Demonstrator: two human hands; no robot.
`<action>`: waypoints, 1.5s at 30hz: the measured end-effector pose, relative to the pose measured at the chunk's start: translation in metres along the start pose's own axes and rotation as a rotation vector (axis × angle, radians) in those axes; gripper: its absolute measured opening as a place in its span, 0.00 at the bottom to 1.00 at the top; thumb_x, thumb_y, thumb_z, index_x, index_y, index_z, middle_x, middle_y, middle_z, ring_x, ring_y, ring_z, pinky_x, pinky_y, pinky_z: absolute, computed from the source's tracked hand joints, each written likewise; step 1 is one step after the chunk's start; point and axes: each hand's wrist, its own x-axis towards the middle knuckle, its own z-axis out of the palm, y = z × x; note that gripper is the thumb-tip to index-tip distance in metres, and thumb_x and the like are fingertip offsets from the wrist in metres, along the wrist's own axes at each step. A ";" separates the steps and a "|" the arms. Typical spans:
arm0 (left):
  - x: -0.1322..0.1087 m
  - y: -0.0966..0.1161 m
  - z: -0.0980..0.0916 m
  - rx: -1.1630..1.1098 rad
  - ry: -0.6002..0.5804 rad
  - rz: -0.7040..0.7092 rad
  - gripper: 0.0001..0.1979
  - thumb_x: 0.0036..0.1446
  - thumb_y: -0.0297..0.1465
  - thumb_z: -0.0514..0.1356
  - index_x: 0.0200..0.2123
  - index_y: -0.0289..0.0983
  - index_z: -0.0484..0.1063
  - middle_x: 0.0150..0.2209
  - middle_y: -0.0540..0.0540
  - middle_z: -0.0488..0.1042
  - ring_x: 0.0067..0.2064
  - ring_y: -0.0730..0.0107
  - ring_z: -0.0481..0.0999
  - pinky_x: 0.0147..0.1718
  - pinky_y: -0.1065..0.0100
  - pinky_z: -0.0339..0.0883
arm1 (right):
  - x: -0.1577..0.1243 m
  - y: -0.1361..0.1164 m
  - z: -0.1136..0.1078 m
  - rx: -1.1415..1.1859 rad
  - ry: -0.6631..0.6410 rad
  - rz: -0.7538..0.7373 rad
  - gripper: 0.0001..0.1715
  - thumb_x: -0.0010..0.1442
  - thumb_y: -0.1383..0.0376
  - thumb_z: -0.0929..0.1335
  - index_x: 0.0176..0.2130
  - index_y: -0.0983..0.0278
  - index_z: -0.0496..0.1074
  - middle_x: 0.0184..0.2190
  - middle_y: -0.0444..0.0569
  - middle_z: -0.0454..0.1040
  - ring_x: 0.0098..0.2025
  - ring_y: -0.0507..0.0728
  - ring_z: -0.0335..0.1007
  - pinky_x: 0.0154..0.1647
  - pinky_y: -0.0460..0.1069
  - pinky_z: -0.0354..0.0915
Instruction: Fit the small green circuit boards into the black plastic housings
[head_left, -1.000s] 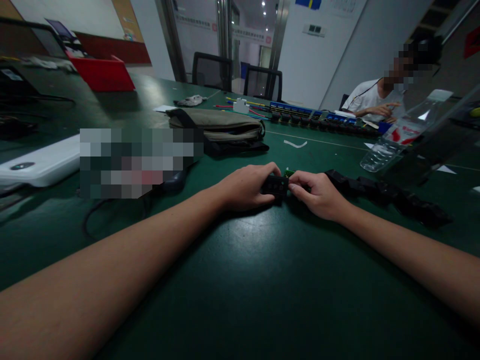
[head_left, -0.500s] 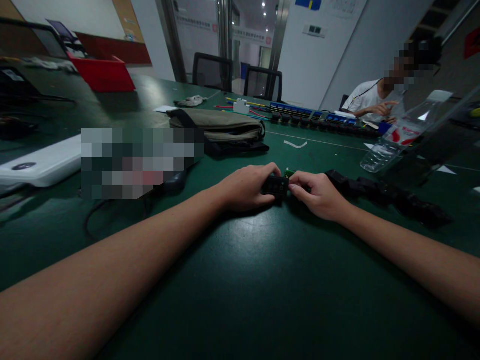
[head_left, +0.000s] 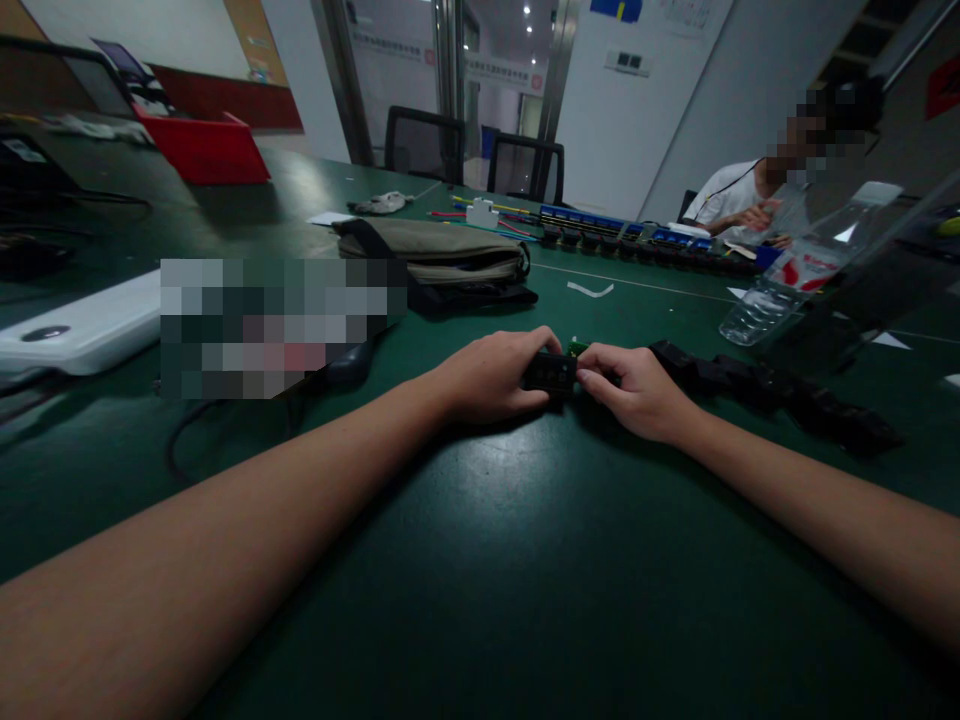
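A small black rectangular casing (head_left: 555, 374) is in the grip of my left hand (head_left: 489, 376), thumb at the near side and fingers over the far side. From its right end a green circuit board (head_left: 577, 347) shows in part. My right hand (head_left: 639, 392) pinches at that end with thumb and forefinger, against the board; the fingers hide most of it. Just to the right of my right hand lies a row of black block-like parts (head_left: 780, 395) on the dark green table (head_left: 495, 560).
Behind my hands lies an olive bag (head_left: 442, 245). A clear plastic bottle (head_left: 814, 265) stands at the right, beside a transparent panel. Long blue and black modules (head_left: 637, 235) stretch across the back. A white device (head_left: 82, 320) is at the left, a red bin (head_left: 206, 148) farther off. A person (head_left: 739, 200) sits opposite.
Both my hands and the casing stay almost where they were. Across the table, the other person's hand has moved slightly.
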 end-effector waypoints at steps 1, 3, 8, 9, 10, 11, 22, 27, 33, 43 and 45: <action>0.000 0.000 0.000 -0.001 0.001 0.000 0.23 0.53 0.38 0.62 0.51 0.38 0.65 0.45 0.42 0.77 0.43 0.60 0.77 0.39 0.65 0.65 | 0.000 0.000 0.000 -0.002 -0.001 0.001 0.10 0.61 0.62 0.63 0.30 0.63 0.67 0.20 0.40 0.63 0.23 0.50 0.57 0.28 0.47 0.52; 0.000 0.000 0.000 -0.008 0.003 0.000 0.23 0.53 0.37 0.62 0.51 0.38 0.64 0.45 0.42 0.77 0.43 0.60 0.77 0.39 0.65 0.65 | 0.000 0.000 0.000 -0.004 -0.003 0.002 0.10 0.61 0.62 0.63 0.30 0.63 0.67 0.20 0.39 0.63 0.23 0.50 0.57 0.28 0.47 0.53; 0.000 0.001 -0.001 -0.005 -0.004 0.000 0.23 0.53 0.37 0.62 0.52 0.38 0.64 0.45 0.42 0.77 0.43 0.60 0.77 0.39 0.65 0.65 | 0.000 0.000 0.000 0.001 0.001 -0.003 0.09 0.61 0.62 0.63 0.30 0.63 0.67 0.20 0.39 0.62 0.23 0.50 0.56 0.28 0.47 0.52; 0.000 0.001 -0.001 -0.004 -0.005 0.002 0.23 0.53 0.37 0.62 0.52 0.38 0.64 0.45 0.42 0.77 0.43 0.60 0.77 0.39 0.65 0.65 | 0.000 0.000 0.000 0.002 0.003 -0.003 0.10 0.61 0.62 0.63 0.30 0.63 0.67 0.20 0.39 0.62 0.23 0.50 0.56 0.28 0.47 0.52; 0.000 0.001 -0.001 -0.004 -0.003 0.004 0.23 0.53 0.37 0.62 0.52 0.38 0.65 0.45 0.42 0.77 0.43 0.60 0.77 0.39 0.65 0.65 | 0.000 0.000 0.000 0.003 0.002 -0.004 0.10 0.61 0.62 0.63 0.30 0.63 0.67 0.20 0.39 0.62 0.23 0.50 0.56 0.28 0.47 0.52; 0.000 0.001 -0.001 -0.005 -0.001 0.006 0.23 0.53 0.38 0.62 0.52 0.38 0.65 0.45 0.42 0.77 0.43 0.59 0.77 0.40 0.64 0.65 | 0.000 0.000 0.000 0.003 0.001 -0.005 0.10 0.61 0.62 0.63 0.30 0.63 0.67 0.20 0.39 0.62 0.23 0.50 0.56 0.28 0.47 0.52; 0.000 -0.001 0.000 -0.015 0.001 0.006 0.24 0.53 0.38 0.62 0.52 0.38 0.65 0.46 0.41 0.76 0.44 0.58 0.76 0.41 0.63 0.65 | 0.000 0.001 0.000 0.004 0.002 -0.004 0.10 0.61 0.62 0.63 0.31 0.63 0.68 0.20 0.39 0.63 0.23 0.50 0.57 0.28 0.48 0.53; 0.000 -0.001 0.000 -0.005 -0.003 0.006 0.24 0.54 0.38 0.62 0.52 0.38 0.65 0.46 0.40 0.76 0.44 0.58 0.77 0.40 0.63 0.65 | 0.000 0.000 0.000 -0.004 0.000 -0.005 0.10 0.61 0.62 0.63 0.31 0.64 0.68 0.20 0.40 0.63 0.23 0.50 0.57 0.28 0.48 0.52; 0.000 -0.001 0.001 -0.005 0.008 0.003 0.23 0.53 0.38 0.62 0.51 0.38 0.65 0.45 0.41 0.77 0.43 0.58 0.77 0.40 0.64 0.65 | 0.000 0.001 0.001 -0.002 0.003 -0.001 0.10 0.61 0.62 0.63 0.30 0.64 0.68 0.20 0.40 0.63 0.23 0.50 0.57 0.27 0.47 0.53; 0.000 0.000 0.000 -0.012 0.001 0.001 0.23 0.53 0.37 0.62 0.51 0.37 0.65 0.45 0.41 0.77 0.43 0.59 0.77 0.40 0.64 0.65 | 0.000 0.002 0.001 -0.006 0.005 -0.011 0.10 0.62 0.62 0.63 0.31 0.64 0.69 0.21 0.40 0.64 0.23 0.50 0.58 0.28 0.47 0.53; 0.000 0.000 0.001 -0.013 0.002 0.003 0.23 0.53 0.37 0.62 0.51 0.37 0.65 0.45 0.41 0.77 0.43 0.59 0.77 0.40 0.64 0.65 | -0.001 0.002 0.001 -0.008 0.004 -0.014 0.11 0.62 0.62 0.63 0.31 0.64 0.68 0.20 0.40 0.64 0.23 0.50 0.58 0.28 0.47 0.53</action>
